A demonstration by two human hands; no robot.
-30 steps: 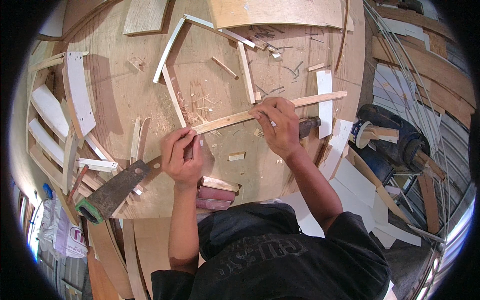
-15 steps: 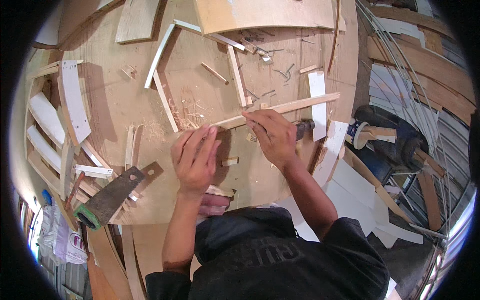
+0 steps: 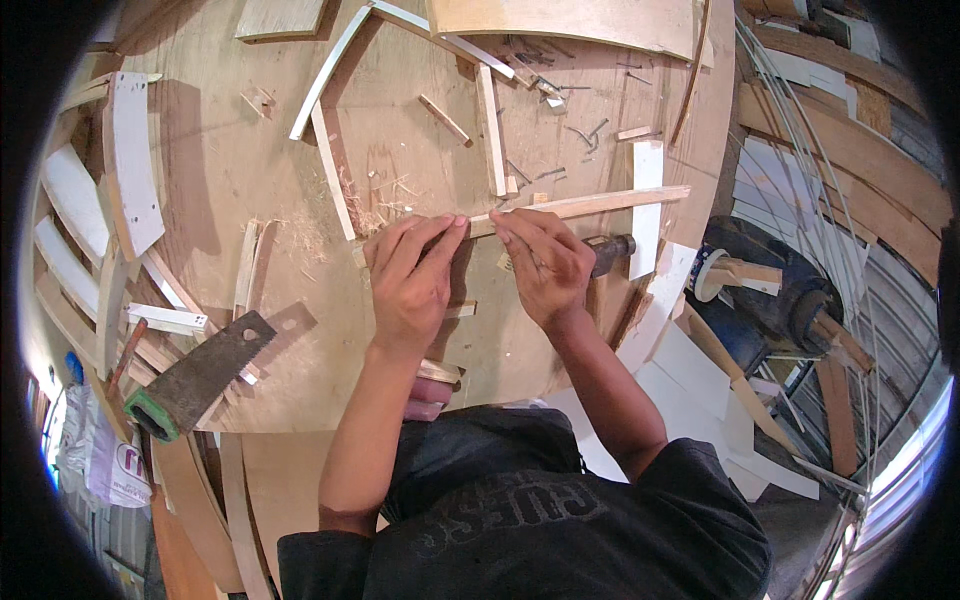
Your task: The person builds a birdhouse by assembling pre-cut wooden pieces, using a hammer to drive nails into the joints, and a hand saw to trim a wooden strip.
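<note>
A long, narrow wooden strip lies slantwise across the workbench in front of me, its right end over a white-faced board. My left hand is closed at the strip's left part, and the strip's end pokes out beyond the fingers. Close beside it, my right hand pinches at the strip's near edge, fingertips together. Anything small between those fingertips is too hidden to make out. A dark, cylindrical tool end shows just right of my right hand, the rest of it covered.
A green-handled handsaw lies at the bench's left front. Behind the strip stand a white-edged angled frame, loose nails and wood shavings. Curved white-faced pieces are at far left; a curved panel is at the back.
My left hand has slid right along the strip, closer to my right hand, baring the strip's left end. The whole view has shifted slightly.
</note>
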